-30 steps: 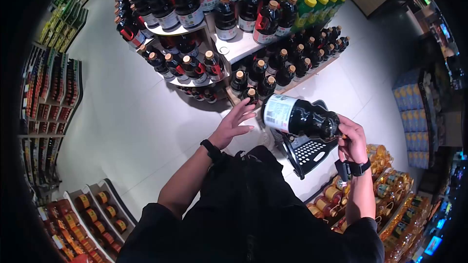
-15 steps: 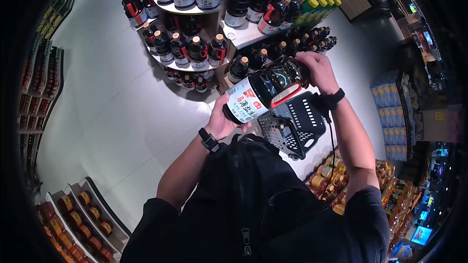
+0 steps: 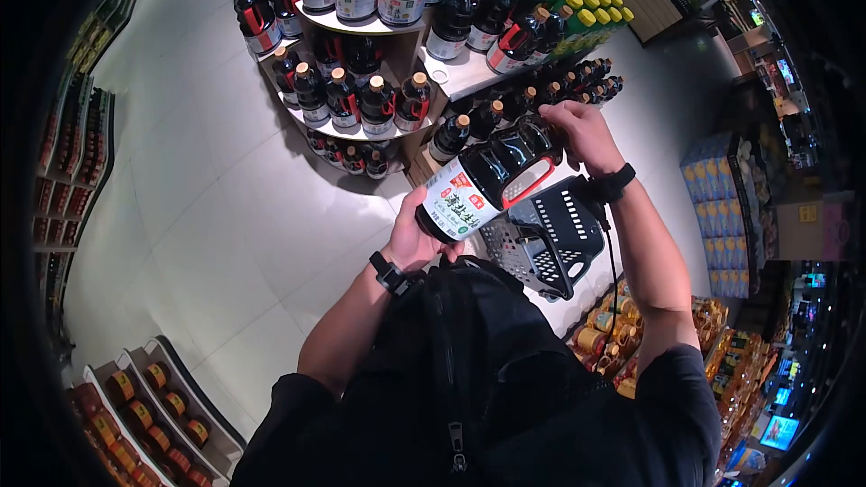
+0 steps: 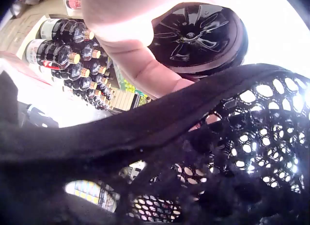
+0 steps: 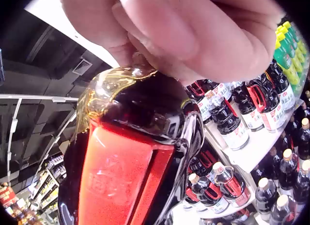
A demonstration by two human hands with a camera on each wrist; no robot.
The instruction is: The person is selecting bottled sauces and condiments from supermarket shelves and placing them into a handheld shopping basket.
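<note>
Dark sauce bottle [image 3: 487,176]: I am inspecting it above the basket [image 3: 561,216], right hand [image 3: 586,131] grasping its neck, left hand [image 3: 410,239] cupping its base; lowering it is likely calling for both grips.

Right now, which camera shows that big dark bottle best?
Head view: the whole bottle, label included. Left wrist shows only its base; right wrist only its shoulder and red handle.

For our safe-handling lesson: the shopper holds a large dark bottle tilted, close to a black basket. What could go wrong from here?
1. The right hand grips only the cap end of the bottle; a slip may tip it off the left hand under its base.
2. Dropped, it could hit the basket or hard floor and perhaps burst.
</note>
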